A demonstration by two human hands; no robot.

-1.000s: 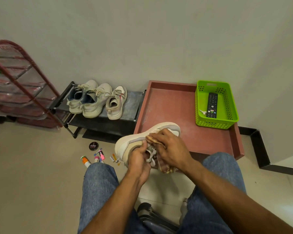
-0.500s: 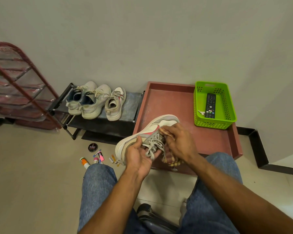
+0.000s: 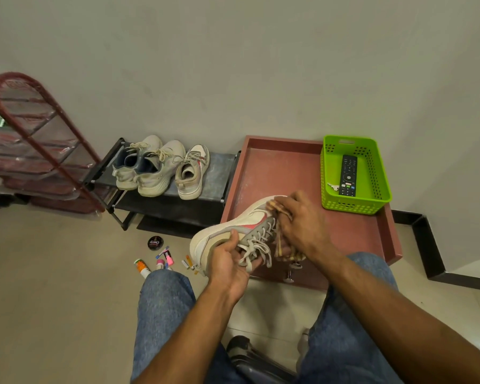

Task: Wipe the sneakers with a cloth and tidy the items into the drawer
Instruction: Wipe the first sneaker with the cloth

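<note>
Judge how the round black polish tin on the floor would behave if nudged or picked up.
The polish tin lies flat on its broad face on the smooth floor, so a nudge would probably slide it rather than roll it. It looks low and squat, so tipping seems unlikely. Being small and rigid-looking, it should lift easily by its rim, though its weight can't be told.

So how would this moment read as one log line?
step: wiping | left hand: holds white-and-pink laced sneaker | right hand: rubs checked cloth on it | three sneakers on rack
</note>
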